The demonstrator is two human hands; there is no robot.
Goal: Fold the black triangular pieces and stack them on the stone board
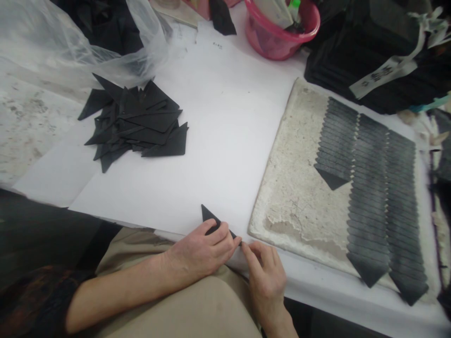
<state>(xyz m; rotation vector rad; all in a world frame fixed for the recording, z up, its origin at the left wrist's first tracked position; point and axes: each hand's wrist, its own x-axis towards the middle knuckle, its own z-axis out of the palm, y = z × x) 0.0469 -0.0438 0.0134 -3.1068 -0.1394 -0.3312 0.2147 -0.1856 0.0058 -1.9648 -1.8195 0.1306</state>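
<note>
Close to the table's front edge, my left hand [207, 246] presses its fingers on a black triangular piece [207, 214], whose pointed far end shows beyond the fingers. My right hand [266, 272] pinches at the near tip of the same piece, thumb and forefinger together. The middle of the piece is covered by my left fingers. A loose heap of similar black pieces [137, 124] lies to the left on white paper. On the right, a worn pale board [296, 164] carries overlapping rows of black pieces [368, 197], laid in three columns.
A pink basin [282, 40] with assorted items stands at the back. Behind the board is a black stack [366, 51] with a labelled white strip. A clear plastic bag [148, 42] with black material sits back left. White paper [225, 136] covers the table.
</note>
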